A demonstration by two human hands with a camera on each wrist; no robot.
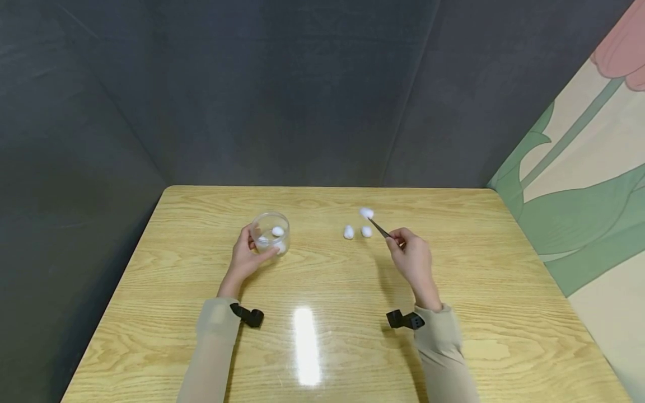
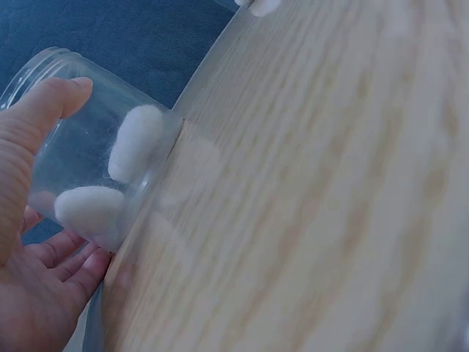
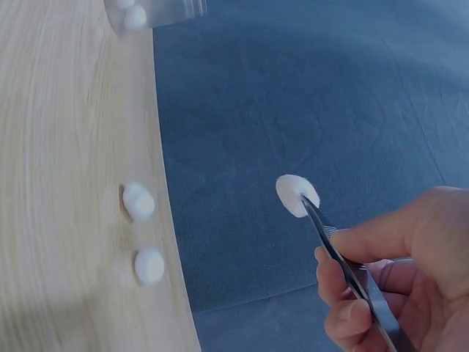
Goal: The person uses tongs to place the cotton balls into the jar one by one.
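My left hand (image 1: pixel 247 260) grips a clear round jar (image 1: pixel 270 220) standing on the table, thumb on one side and fingers around the other. Several white cotton balls (image 2: pixel 136 143) lie in its bottom. Between thumb and fingers, my right hand (image 1: pixel 412 258) pinches dark metal tweezers (image 3: pixel 360 282). Their tips hold another cotton ball (image 3: pixel 293 195), raised above the table. Just below it in the head view, two more cotton balls, a left one (image 1: pixel 349 232) and a right one (image 1: pixel 366 231), lie side by side on the wood.
The light wood table (image 1: pixel 322 280) ends at a dark cloth backdrop (image 1: pixel 302 95) behind. To the right is a cloth printed with flowers and leaves (image 1: pixel 579 207). Black wrist cameras, left (image 1: pixel 248 316) and right (image 1: pixel 405 319), sit at both sleeves.
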